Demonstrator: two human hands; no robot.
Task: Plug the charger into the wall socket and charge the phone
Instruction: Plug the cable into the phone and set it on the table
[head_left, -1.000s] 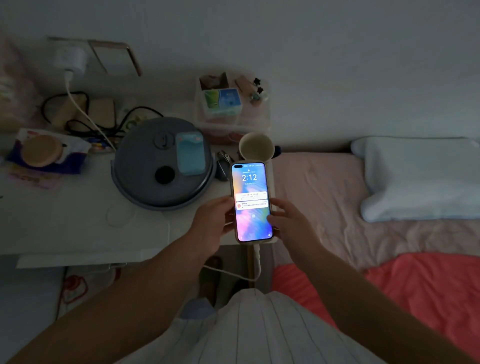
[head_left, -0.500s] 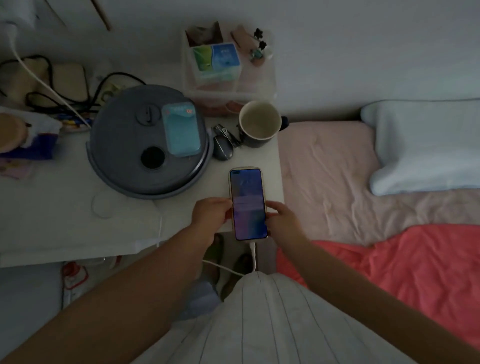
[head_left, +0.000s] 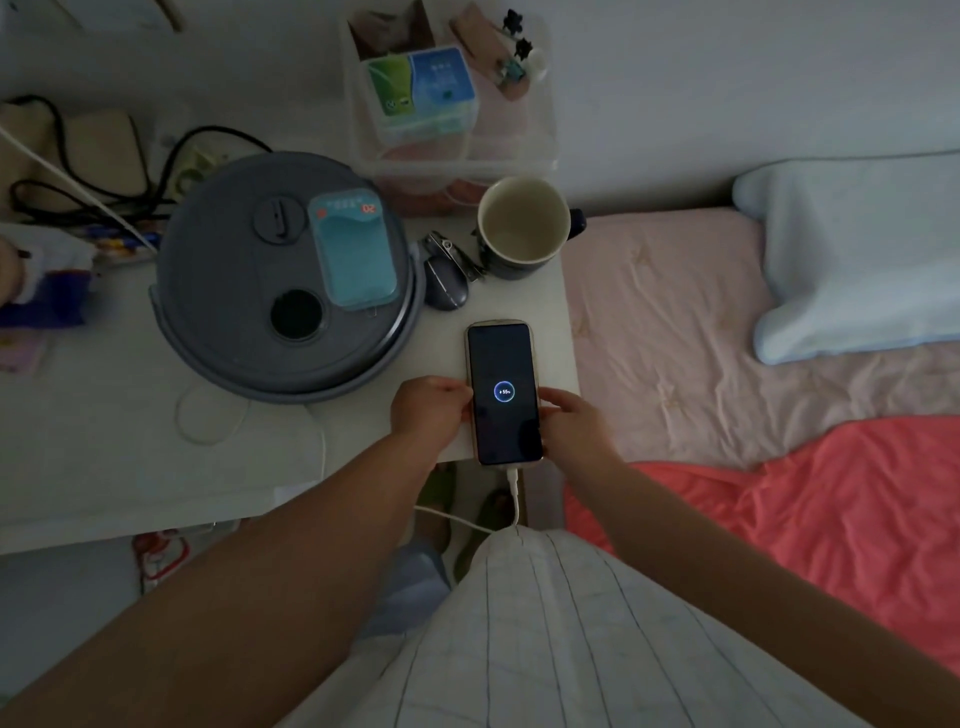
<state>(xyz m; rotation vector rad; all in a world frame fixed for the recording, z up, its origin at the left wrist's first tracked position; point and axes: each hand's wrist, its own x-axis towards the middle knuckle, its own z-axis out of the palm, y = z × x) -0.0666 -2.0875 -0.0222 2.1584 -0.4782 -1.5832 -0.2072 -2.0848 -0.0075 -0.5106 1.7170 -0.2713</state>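
The phone (head_left: 503, 392) lies flat near the right front corner of the white table (head_left: 104, 457). Its dark screen shows a small charging ring reading 55%. A white charging cable (head_left: 514, 488) is plugged into its bottom end and drops off the table edge toward my lap. My left hand (head_left: 428, 408) pinches the phone's left edge and my right hand (head_left: 574, 423) its right edge. Another stretch of white cable (head_left: 78, 189) crosses the far left of the table. The charger and wall socket are out of the picture.
A round grey appliance (head_left: 249, 291) with a teal box (head_left: 356, 254) on top sits left of the phone. Behind the phone are a computer mouse (head_left: 445, 283), a mug (head_left: 522, 226) and a clear bin (head_left: 452, 98). A bed with pillow (head_left: 857, 260) and red blanket (head_left: 805, 519) lies to the right.
The phone came down from being held upright to lying flat on the table. Its lit lock screen went dark and now shows the charging ring. The camera tilted down, losing the charger.
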